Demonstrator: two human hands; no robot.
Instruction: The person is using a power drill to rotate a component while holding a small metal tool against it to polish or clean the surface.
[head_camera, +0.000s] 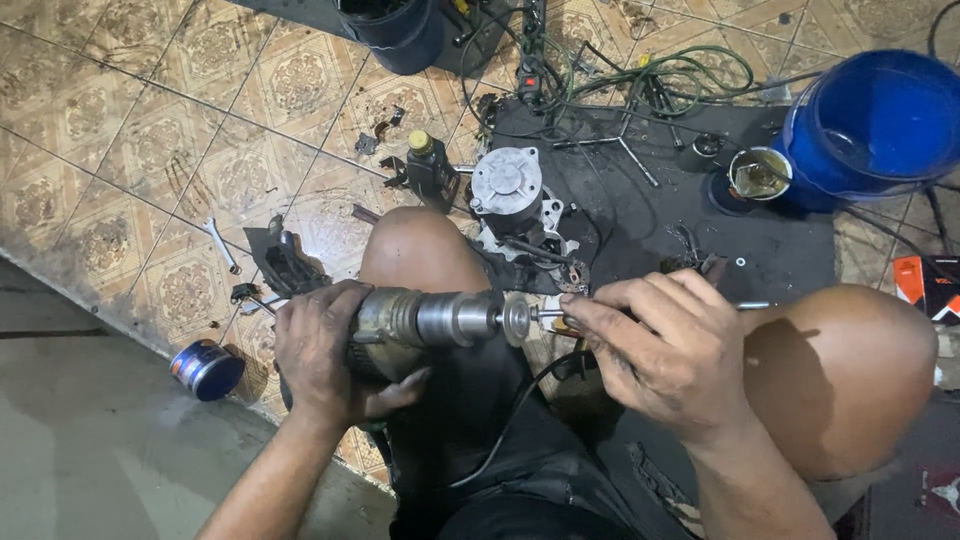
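Right now my left hand (325, 350) wraps the heavy, greasy drill (420, 322) body; my right hand (655, 345) pinches its thin stiff bit (750, 306) beyond the chuck.

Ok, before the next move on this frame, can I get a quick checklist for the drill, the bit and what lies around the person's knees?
1. Left hand wrapped around the grimy grey metal power drill: ok.
2. Right hand fingers pinching the thin metal rod at the chuck end: ok.
3. Rod fully seated in the chuck: cannot tell, the fingers cover it.
4. Black power cord free of the chuck: ok, it hangs below between the legs.
5. Drill switched off: cannot tell.
6. Floor ahead tidy: not ok; the grey round motor housing, the green hose loops and the small silver spanner lie scattered.
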